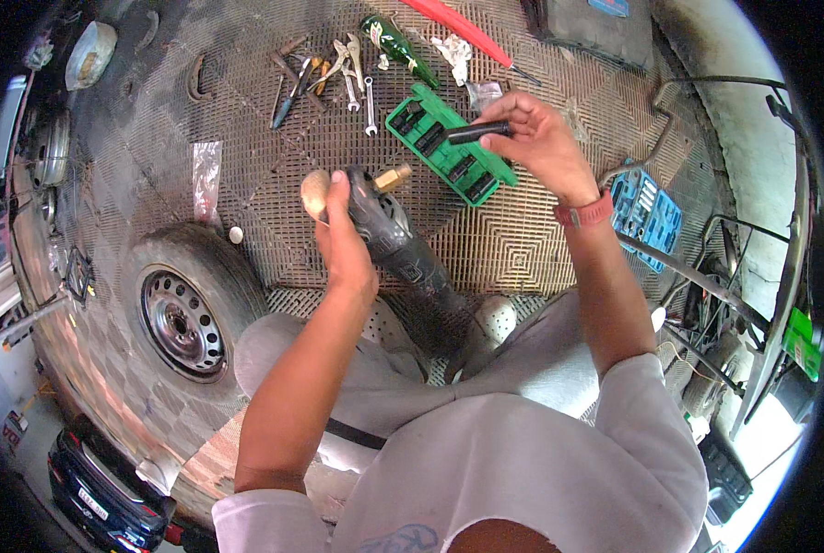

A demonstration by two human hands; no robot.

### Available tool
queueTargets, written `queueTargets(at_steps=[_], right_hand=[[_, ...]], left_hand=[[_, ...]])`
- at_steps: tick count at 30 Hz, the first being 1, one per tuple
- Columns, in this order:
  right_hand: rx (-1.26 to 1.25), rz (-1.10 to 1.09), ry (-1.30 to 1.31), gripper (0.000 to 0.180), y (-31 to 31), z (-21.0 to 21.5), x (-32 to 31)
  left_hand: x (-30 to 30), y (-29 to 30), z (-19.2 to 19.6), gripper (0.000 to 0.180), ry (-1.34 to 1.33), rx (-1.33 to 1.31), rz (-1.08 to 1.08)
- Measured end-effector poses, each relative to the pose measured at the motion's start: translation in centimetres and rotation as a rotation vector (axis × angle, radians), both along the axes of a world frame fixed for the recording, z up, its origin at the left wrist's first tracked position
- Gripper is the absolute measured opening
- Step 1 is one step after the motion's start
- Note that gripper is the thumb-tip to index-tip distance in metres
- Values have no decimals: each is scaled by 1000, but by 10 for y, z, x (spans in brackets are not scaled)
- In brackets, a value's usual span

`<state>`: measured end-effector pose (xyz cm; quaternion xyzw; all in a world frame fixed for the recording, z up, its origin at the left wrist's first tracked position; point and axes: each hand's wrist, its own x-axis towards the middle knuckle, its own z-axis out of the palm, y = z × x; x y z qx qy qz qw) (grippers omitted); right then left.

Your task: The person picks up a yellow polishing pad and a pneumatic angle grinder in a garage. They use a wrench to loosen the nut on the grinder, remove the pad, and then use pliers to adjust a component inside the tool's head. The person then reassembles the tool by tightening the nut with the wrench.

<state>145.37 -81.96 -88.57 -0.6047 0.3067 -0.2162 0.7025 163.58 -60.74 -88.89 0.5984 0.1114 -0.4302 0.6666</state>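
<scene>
Blk socket, dk-gry tool, grn case, tan diamond-patt. mat.

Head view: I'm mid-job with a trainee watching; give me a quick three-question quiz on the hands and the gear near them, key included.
1. True or false: the left hand is empty.
2. What does the right hand hold?
A) a green bottle
B) a black cylinder
C) a spanner
3. What colour is the case nearest the right hand, with black pieces in it?

Key:
1. False; it grips a dark tool.
2. B.
3. Green.
</scene>
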Motion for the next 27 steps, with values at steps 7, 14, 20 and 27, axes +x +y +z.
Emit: queueTargets(at_steps=[7, 14, 20, 27], right_hand=[[-584, 180, 826, 29, 49, -134, -2], [-807, -100, 823, 49, 111, -203, 17], [-603, -471, 841, 42, 145, -225, 14], [-351, -531, 1171, 58, 73, -277, -2]], left_hand=[[5, 4, -2, 45, -17, 55, -26], [-2, 16, -5, 50, -9, 65, -34], [2, 25, -4, 57, 6, 58, -54], [-1, 26, -4, 47, -3, 65, -99]])
